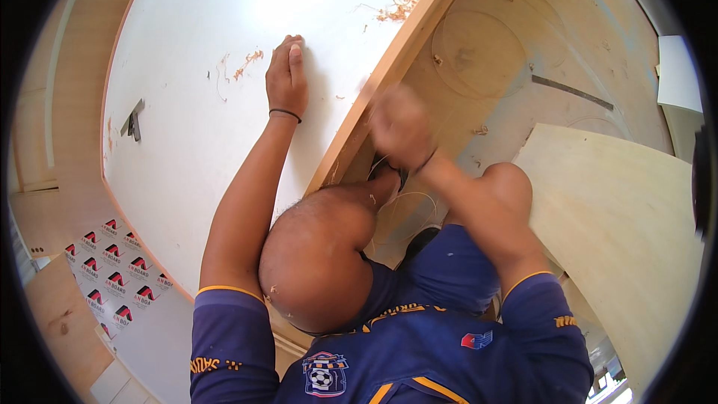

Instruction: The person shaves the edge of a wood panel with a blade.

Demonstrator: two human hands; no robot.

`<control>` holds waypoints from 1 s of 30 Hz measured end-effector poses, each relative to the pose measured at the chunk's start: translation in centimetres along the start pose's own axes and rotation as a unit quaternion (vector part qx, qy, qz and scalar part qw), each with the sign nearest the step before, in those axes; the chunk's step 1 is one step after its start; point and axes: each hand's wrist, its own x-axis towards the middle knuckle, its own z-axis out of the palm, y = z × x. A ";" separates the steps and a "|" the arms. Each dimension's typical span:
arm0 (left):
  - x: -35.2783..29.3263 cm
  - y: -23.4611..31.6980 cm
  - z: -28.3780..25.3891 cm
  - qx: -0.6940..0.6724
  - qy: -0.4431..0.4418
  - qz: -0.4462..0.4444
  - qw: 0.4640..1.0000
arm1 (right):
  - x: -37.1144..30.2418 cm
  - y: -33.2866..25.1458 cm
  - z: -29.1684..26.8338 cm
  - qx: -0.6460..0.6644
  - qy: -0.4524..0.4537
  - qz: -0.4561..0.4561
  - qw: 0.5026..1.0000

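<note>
On the white board [187, 127], left hand [286, 78] presses flat among shavings [247, 63]; blurred right hand's [400, 126] grip unclear.

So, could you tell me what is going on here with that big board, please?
A person crouches over a large white laminated board with a raw wooden edge. The left hand presses flat on the white face. The right hand is motion-blurred at the edge; what it holds cannot be made out. Curly wood shavings lie on the board, and a pale plywood sheet lies to the right.
</note>
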 end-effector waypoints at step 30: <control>-0.1 0.2 -0.2 -0.022 0.013 -0.027 0.999 | -3.9 -6.0 -0.5 -0.042 -0.248 -0.014 0.968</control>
